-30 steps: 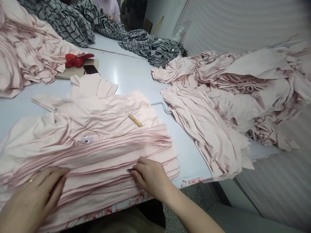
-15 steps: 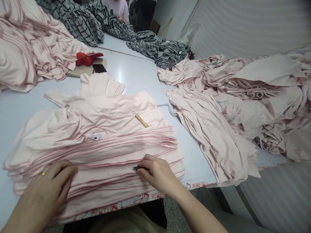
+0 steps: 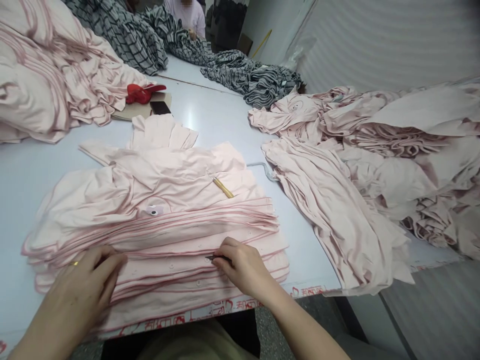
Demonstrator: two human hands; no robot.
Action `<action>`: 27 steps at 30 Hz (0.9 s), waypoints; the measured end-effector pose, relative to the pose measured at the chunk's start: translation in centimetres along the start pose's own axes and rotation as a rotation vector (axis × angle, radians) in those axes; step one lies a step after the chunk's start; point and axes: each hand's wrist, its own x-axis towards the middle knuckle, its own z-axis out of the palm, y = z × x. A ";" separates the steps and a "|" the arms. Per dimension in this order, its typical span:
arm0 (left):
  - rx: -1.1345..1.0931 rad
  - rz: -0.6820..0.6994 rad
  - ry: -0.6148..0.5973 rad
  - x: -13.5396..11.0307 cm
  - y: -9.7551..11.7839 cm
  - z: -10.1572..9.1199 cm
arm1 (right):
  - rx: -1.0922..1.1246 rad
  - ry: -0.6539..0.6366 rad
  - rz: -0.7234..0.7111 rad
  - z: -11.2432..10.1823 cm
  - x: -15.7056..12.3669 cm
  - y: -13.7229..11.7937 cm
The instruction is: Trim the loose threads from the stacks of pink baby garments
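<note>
A stack of pale pink buttoned garments (image 3: 161, 225) is laid on the white counter (image 3: 210, 117), directly ahead at 12 o'clock and fanned so that the pink-piped edges are shown in layers. The near part of the stack is pressed by the left hand (image 3: 77, 285), at 7 o'clock, with its fingers (image 3: 108, 262) spread and slightly curved, and nothing is seen held in them. The right hand (image 3: 243, 267), at 5 o'clock, rests on the stack's near edge, and its fingers (image 3: 228, 247) are closed narrowly around a small dark pointed tool (image 3: 212, 258), whose tip is directed toward 9 o'clock.

A slim yellow-handled tool (image 3: 223, 188) is left lying on top of the stack, and a small eye-shaped appliqué (image 3: 154, 211) is seen on the top garment. A bent wire (image 3: 262, 167) lies on the counter at the stack's far right side.

Large pink piles (image 3: 375, 165) are heaped at 2 to 3 o'clock and (image 3: 48, 75) at 10 o'clock. A red item (image 3: 142, 93), a phone (image 3: 160, 107) and cardboard (image 3: 131, 112) are placed near 11 o'clock. Grey checked fabric (image 3: 258, 80) is spread along the far counter, where a co-worker (image 3: 185, 12) is seen at 12 o'clock.
</note>
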 end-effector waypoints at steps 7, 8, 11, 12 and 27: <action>0.211 0.001 -0.007 0.5 2.1 -1.3 | 0.069 0.035 -0.139 2.5 0.6 -2.9; 0.184 0.001 -0.019 0.4 2.1 -1.2 | 0.042 0.026 -0.161 2.8 0.9 -3.4; 0.095 0.014 -0.037 -0.1 1.7 -1.0 | -0.053 0.001 -0.191 3.5 1.7 -4.5; 0.072 0.021 -0.034 -0.2 1.5 -0.9 | -0.075 -0.005 -0.194 3.6 1.9 -4.7; -0.071 -0.032 0.023 -0.5 2.1 -1.2 | -0.049 0.027 -0.219 4.9 3.1 -7.8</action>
